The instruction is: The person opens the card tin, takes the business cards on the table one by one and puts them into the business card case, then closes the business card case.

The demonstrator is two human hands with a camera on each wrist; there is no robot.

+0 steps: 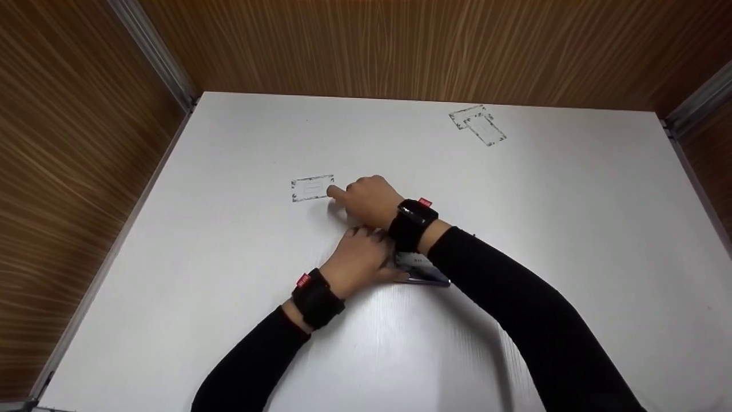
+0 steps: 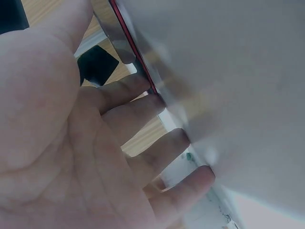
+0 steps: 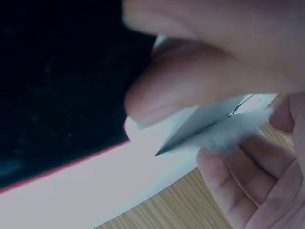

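Dark and glossy, the flat item (image 1: pixel 424 276) sat at five o'clock, left hand (image 1: pixel 359 258) touching it, fingers (image 2: pixel 164 151) spread! Right hand (image 1: pixel 370 200), centre: pinching or not, couldn't tell; white card (image 1: pixel 311 187) at its nine o'clock.

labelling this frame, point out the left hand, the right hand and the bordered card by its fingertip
Left hand (image 1: pixel 361 257): head view, back of the hand
Right hand (image 1: pixel 373 200): head view, back of the hand
Bordered card (image 1: pixel 312 188): head view, middle of its face

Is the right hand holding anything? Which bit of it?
It can't be told: the right hand has a finger at the lone card's right edge, but no clear grip shows.
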